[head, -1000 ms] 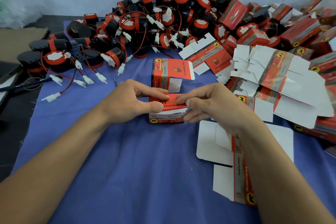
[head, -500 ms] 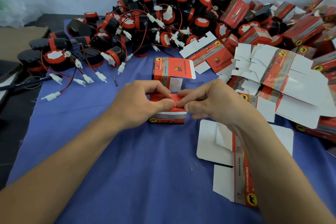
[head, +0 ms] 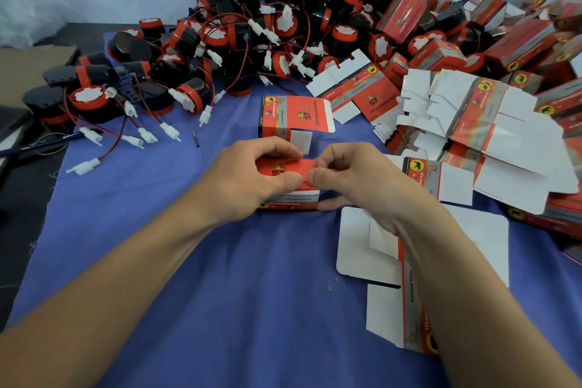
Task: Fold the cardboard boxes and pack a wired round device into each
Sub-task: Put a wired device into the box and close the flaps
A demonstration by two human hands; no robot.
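A small red cardboard box [head: 291,200] stands on the blue cloth [head: 201,277] in the middle. My left hand [head: 248,179] grips its left side with the thumb pressing on the red top flap. My right hand [head: 349,179] pinches the flap's right end, its lower fingers against the box's right side. What is inside the box is hidden. Just behind stands a second folded box [head: 283,118] with its lid flap open. A big heap of black and red round wired devices [head: 283,16] lies at the back.
Flat unfolded box blanks [head: 478,129] pile up on the right, and one blank [head: 378,249] lies under my right forearm. Closed red boxes [head: 516,44] stack at the far right. Loose white connectors on red wires [head: 138,135] trail over the cloth at left.
Both hands have curled tighter over the box's top, pressing the flap down. The box has stayed in place.
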